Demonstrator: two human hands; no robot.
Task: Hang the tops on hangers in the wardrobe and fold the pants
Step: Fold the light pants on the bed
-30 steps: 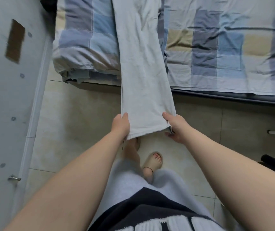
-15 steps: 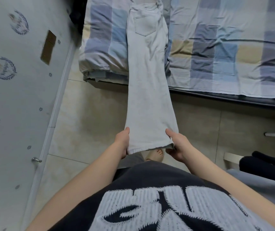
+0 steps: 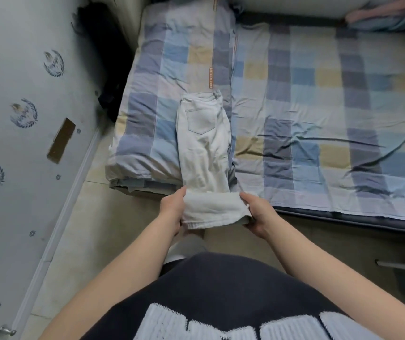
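left: wardrobe door (image 3: 24, 168) close | ahead: bed (image 3: 319, 143) | floor (image 3: 93, 217) between

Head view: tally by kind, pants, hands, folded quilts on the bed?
pants: 1
hands: 2, left hand and right hand, both gripping the hem end
folded checked quilt: 1
total: 4

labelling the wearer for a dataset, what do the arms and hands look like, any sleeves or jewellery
Both forearms are bare; no sleeve reaches them. The left hand and right hand show no ring, watch or glove. The dark top with pale fluffy lettering covers the torso.
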